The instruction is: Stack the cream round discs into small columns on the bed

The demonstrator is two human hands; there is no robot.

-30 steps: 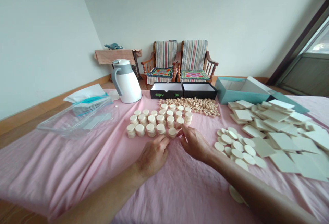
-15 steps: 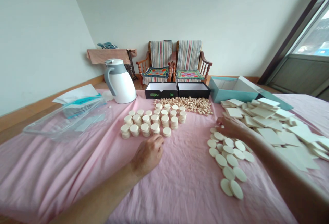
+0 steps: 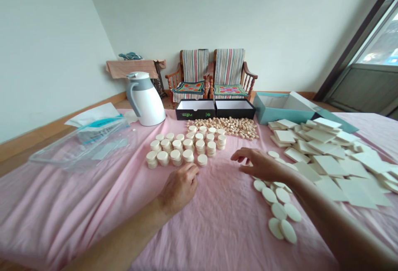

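Observation:
My left hand (image 3: 180,183) rests on the pink cloth with its fingers curled, just in front of a short stack of round cream discs (image 3: 202,160); whatever its fingers may hold is hidden. Behind it stand several rows of taller disc stacks (image 3: 176,155). Over the cloth between these stacks and a spread of loose discs (image 3: 279,211) is my right hand (image 3: 255,164). Its fingers reach leftward with the thumb apart, and I see nothing between them. The wrist and forearm cover part of the loose discs.
Small wooden pieces (image 3: 236,127) lie heaped before two black boxes (image 3: 195,115). Square cream tiles (image 3: 329,165) pile up at right, below a teal box (image 3: 269,113). A white jug (image 3: 151,105) and a clear plastic tray (image 3: 52,159) are at left.
My right hand has moved left and slightly nearer, away from the far end of the loose discs, and its fingers have spread. My left hand stays in place.

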